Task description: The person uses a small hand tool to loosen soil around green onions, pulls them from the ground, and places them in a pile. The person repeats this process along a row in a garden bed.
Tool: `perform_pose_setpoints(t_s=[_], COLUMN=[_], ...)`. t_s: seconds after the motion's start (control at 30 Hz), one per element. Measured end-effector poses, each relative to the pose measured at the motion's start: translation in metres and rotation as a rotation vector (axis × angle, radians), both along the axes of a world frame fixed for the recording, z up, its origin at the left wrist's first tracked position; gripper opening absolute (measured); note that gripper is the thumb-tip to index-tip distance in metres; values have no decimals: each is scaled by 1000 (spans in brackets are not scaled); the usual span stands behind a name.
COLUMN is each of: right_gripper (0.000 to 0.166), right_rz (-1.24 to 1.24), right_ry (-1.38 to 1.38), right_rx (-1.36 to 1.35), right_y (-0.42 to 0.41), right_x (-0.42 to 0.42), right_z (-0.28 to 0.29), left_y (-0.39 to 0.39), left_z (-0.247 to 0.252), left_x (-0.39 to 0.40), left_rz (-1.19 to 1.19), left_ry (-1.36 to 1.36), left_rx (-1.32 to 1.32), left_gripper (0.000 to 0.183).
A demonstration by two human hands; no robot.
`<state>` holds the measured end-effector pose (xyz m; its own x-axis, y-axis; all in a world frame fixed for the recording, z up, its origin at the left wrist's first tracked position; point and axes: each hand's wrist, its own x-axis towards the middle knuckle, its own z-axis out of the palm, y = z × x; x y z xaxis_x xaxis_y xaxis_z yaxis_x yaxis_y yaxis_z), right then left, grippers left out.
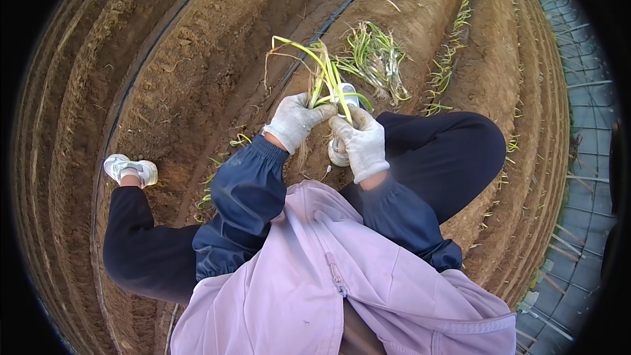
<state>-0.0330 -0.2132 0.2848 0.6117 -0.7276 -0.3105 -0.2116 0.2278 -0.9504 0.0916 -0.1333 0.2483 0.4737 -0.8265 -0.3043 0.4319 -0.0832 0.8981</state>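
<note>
Both my hands wear pale work gloves and meet in front of my chest. My left hand [299, 121] grips a small bunch of green-leaved seedlings [320, 76], which look like onion or scallion plants, with roots hanging below the glove. My right hand [362, 140] pinches the lower part of a green stalk from the same bunch, close beside the left fingertips. Just beyond the hands, a loose pile of similar seedlings [377, 59] lies on the soil ridge, leaves and pale roots tangled.
Black drip hoses [340, 10] run along the soil furrows. Rows of seedlings [453, 44] stand at the right, with a few more plants [206, 195] near my left sleeve. My shoes [130, 170] rest on the soil. Wire mesh over grey sheeting [586, 143] borders the far right.
</note>
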Motion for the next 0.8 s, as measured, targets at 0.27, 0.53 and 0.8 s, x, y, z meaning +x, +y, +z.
perform_pose_setpoints(t_s=[0.27, 0.53, 0.8], right_gripper=[21, 23, 14], right_rz=[-53, -30, 20], right_ry=[50, 148, 171], right_rx=[-40, -250, -151], right_y=[-4, -9, 1], right_x=[3, 2, 3], right_z=[-7, -17, -6], left_y=[-12, 0, -2], left_z=[-12, -11, -7], left_x=[-13, 3, 6], left_rz=[151, -88, 360], left_ry=[-570, -198, -848], left_rx=[151, 58, 417], left_gripper=[34, 28, 27])
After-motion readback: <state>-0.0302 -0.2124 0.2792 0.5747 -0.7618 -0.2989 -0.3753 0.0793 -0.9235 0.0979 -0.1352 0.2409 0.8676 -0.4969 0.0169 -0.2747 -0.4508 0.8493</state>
